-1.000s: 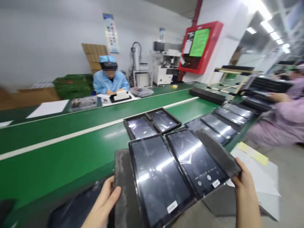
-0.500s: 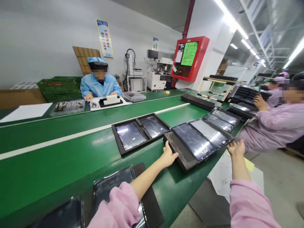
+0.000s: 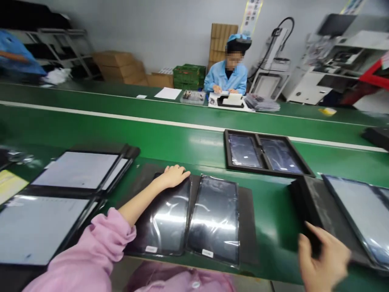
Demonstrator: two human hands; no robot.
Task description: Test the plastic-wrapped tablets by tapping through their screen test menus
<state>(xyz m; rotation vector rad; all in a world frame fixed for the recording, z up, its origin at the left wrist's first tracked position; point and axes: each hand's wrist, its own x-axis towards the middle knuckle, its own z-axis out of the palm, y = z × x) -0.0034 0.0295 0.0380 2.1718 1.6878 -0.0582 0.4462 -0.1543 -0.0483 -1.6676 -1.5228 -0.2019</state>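
Two dark glossy screen panels lie side by side in front of me, the left panel (image 3: 170, 215) and the right panel (image 3: 215, 215), both in clear film with a small white label. They rest on a black foam sheet (image 3: 247, 227). My left hand (image 3: 174, 177) lies over the top edge of the left panel, fingers stretched out and not gripped round it. To the right, my right hand (image 3: 326, 257) is open, thumb and fingers apart, beside a stack of black foam trays (image 3: 306, 207). Another film-covered panel (image 3: 358, 215) lies on that stack.
A black two-compartment tray (image 3: 229, 166) holding panels sits on the green table (image 3: 194, 146). At left, pale-faced panels (image 3: 75, 170) lie in stacked black trays. Across the table sits a co-worker in blue (image 3: 226, 77) near green crates (image 3: 187, 75).
My view has swung left and down. My left hand has moved from the right-hand foam stack to the left panel. My right hand is now beside the stack, with its fingers apart.
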